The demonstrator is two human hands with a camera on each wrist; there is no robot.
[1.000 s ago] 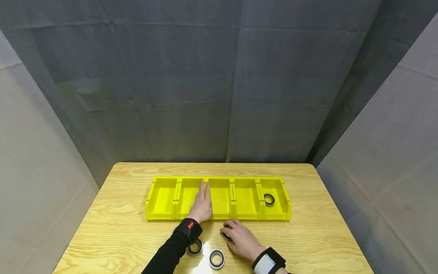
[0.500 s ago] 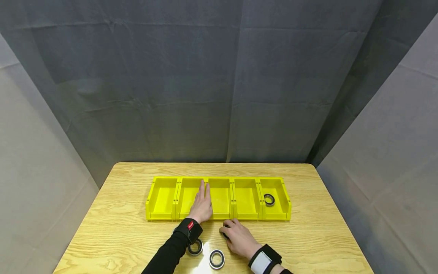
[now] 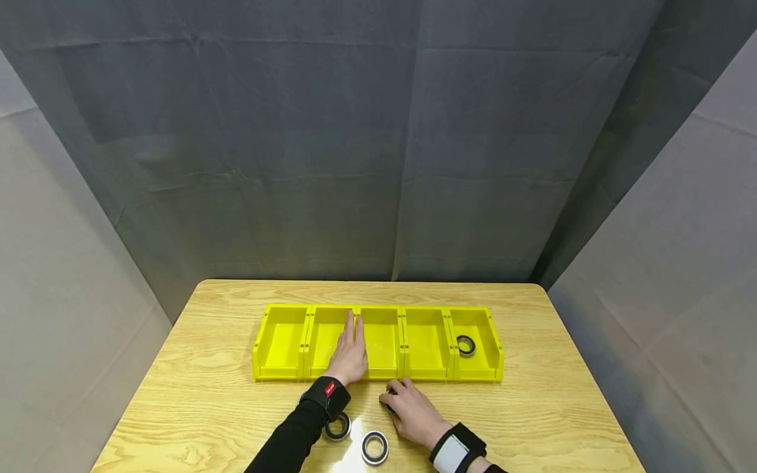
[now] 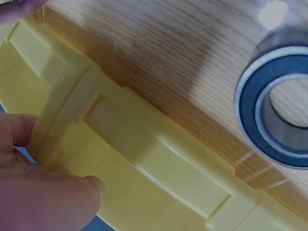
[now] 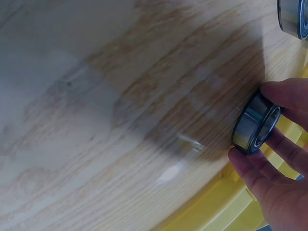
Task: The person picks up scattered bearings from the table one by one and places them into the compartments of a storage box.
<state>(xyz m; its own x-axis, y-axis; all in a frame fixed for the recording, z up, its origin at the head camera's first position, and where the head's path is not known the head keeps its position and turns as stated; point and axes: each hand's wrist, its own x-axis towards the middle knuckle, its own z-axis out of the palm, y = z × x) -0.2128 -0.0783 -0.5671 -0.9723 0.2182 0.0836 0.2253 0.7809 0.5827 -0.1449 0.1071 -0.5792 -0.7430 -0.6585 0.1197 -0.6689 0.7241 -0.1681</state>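
Note:
My right hand [image 3: 416, 414] holds a ball bearing [image 5: 247, 129] between thumb and fingertips, tilted on edge in front of the yellow bins [image 3: 378, 374]. My left hand [image 3: 349, 361] lies over the divider [image 4: 62, 108] between the second and third bins from the left, its fingers straight and spread to both sides of that wall. Another bearing [image 3: 466, 355] is in the rightmost bin. On the table, one bearing [image 3: 375, 460] lies between the forearms. A second bearing [image 3: 337, 437] sits beside the left wrist strap [image 3: 329, 397], which partly covers it.
The yellow bins stand joined in a row on the wood-grain table [image 3: 195, 394]. A pale edge of something round [image 3: 301, 398] shows past the left wrist strap. Grey curtains [image 3: 296, 164] hang behind and at both sides.
My right hand has shifted slightly left, and the bearing in it has turned more edge-on. My left hand and the bearings on the table and in the bin have stayed put.

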